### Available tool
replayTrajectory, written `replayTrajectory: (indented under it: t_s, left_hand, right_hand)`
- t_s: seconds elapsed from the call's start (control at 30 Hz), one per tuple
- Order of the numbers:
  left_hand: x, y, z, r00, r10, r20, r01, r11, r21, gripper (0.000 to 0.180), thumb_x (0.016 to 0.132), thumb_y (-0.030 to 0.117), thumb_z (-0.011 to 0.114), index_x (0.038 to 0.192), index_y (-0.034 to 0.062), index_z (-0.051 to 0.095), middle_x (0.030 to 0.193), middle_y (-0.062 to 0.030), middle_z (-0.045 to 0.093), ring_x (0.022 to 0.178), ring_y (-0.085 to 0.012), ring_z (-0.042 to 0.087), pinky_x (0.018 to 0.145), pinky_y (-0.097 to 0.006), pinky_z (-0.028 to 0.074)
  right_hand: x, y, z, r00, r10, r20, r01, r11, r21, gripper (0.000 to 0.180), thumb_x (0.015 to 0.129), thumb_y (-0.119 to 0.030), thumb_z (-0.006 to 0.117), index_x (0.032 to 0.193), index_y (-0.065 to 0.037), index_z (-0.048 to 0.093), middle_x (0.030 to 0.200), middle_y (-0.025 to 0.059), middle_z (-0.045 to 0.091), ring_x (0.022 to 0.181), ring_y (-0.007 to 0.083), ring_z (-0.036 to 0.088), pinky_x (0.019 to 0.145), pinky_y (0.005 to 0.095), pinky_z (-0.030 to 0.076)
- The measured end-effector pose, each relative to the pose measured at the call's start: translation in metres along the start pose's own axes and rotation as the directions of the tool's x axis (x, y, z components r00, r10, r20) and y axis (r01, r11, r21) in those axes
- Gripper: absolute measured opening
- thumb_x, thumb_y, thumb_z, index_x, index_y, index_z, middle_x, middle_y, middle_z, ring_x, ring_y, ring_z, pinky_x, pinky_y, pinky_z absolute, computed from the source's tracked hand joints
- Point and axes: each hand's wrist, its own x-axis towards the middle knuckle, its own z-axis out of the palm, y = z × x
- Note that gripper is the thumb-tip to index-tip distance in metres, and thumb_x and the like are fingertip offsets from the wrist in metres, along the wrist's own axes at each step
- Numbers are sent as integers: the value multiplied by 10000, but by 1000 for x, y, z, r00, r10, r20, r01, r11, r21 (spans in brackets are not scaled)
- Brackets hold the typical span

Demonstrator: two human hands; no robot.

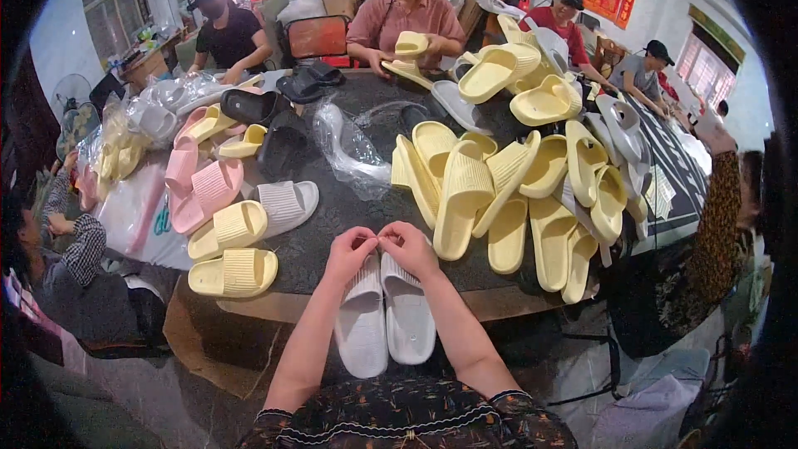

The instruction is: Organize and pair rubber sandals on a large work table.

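Note:
A pair of pale grey slippers (384, 316) lies side by side, soles up, over the near edge of the dark table (332, 224). My left hand (349, 254) and my right hand (409, 248) meet above the slippers' far ends. The fingertips of both hands pinch together at one small spot between them; what they pinch is too small to tell. Both hands rest on the slippers.
A heap of yellow slippers (499, 191) lies right of my hands. Yellow, pink and white slippers (233, 216) lie to the left, black ones (274, 116) farther back. A crumpled clear plastic bag (349, 150) sits mid-table. Several other people sit around the table.

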Motion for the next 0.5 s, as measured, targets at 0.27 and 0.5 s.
replayTrajectory:
  t_s: [0.27,0.5]
  left_hand:
    - [2,-2,-5,999,3,43,-1,999,-46,102,816,101,645,877,19,640,757,11,626,689,-58,563,614,-210,455]
    - [4,-5,-5,999,-38,-34,35,996,-77,95,811,104,655,870,30,645,752,10,619,699,-56,560,598,-212,447]
  right_hand:
    - [0,0,4,992,121,21,-122,990,75,141,826,-159,654,876,-29,630,732,-18,581,671,46,503,619,213,425]
    - [1,7,7,988,150,-43,-145,985,96,185,820,-204,645,881,-30,636,740,41,585,661,119,533,626,269,444]
